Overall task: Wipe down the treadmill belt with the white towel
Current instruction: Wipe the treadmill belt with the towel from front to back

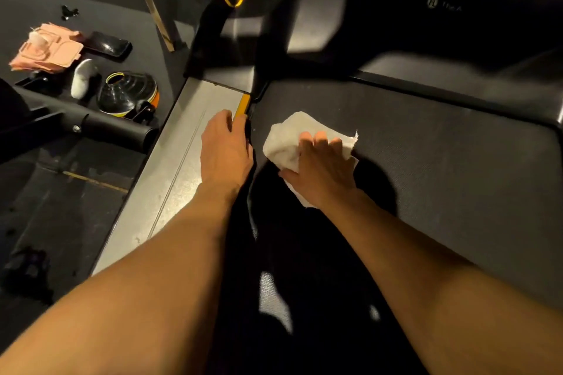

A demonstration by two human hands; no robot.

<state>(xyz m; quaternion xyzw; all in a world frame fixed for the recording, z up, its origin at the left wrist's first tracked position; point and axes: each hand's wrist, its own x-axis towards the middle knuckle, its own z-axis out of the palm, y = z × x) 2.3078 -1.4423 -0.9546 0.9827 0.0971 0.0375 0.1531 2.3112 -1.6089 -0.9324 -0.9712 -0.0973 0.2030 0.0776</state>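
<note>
The dark treadmill belt (pixel 441 167) fills the right half of the view. A crumpled white towel (pixel 286 140) lies on the belt near its front left corner. My right hand (pixel 320 170) presses flat on the towel, fingers spread over it. My left hand (pixel 225 152) rests on the inner edge of the grey side rail (pixel 182 167), fingers curled over the edge beside a yellow strip (pixel 242 105). It holds nothing loose.
The black motor cover (pixel 426 24) rises beyond the belt. On the dark floor to the left lie pink cloths (pixel 45 52), a black pad (pixel 108 44), a white object (pixel 82 77), stacked cones (pixel 128 94) and a black machine leg (pixel 115 131).
</note>
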